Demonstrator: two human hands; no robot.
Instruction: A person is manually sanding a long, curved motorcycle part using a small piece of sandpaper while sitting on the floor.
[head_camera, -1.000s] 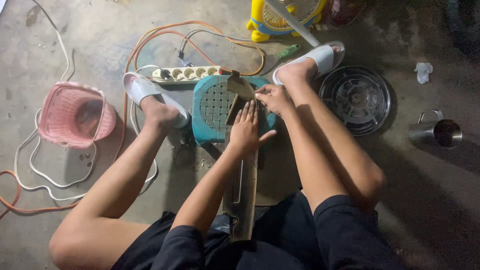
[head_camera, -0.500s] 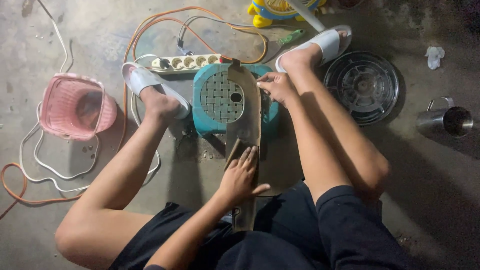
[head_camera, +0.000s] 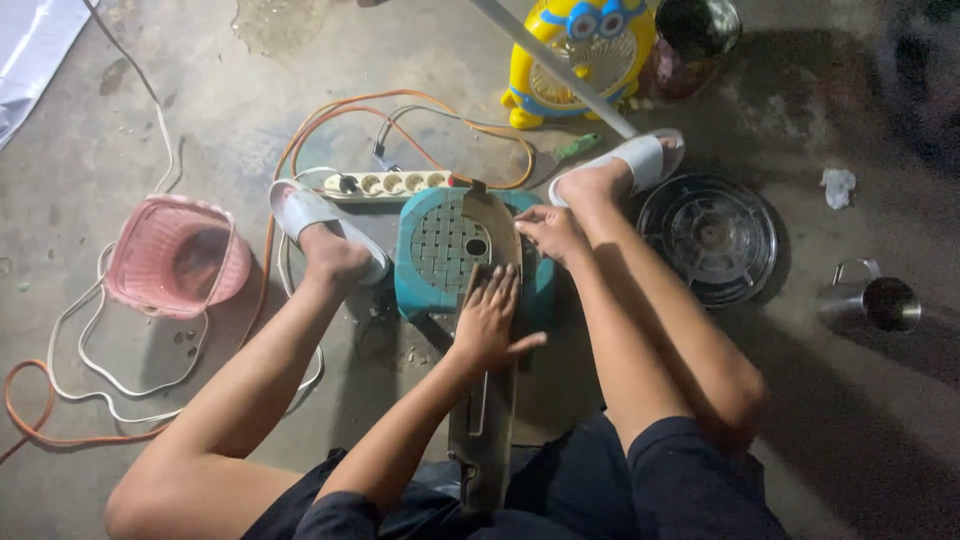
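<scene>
Wooden scraper board (head_camera: 487, 400), long and narrow with a rounded far end, runs from your lap out over a teal plastic stool (head_camera: 440, 250) with a woven lattice seat and a small hole near its middle. Your left hand (head_camera: 492, 318) lies flat on the board, fingers spread wide, palm pressing its dull brown, worn surface. Your right hand (head_camera: 550, 228) is curled at the board's right edge where it crosses the stool; whether it grips the board or only touches it cannot be told.

Your bare legs frame the stool, each foot in a white slide sandal (head_camera: 310, 215) on rough, stained concrete. Just beyond the stool lies a cream power strip (head_camera: 385, 184) with orange and white cables looping away to your left. A pink woven plastic basket (head_camera: 175, 255) sits well apart on the left. On the right, near your leg, lies a round dark metal grille (head_camera: 712, 238), and further right a shiny steel mug (head_camera: 875, 300). A yellow toy-shaped fan (head_camera: 585, 50) stands at the far edge. Open floor lies at far left and lower right.
</scene>
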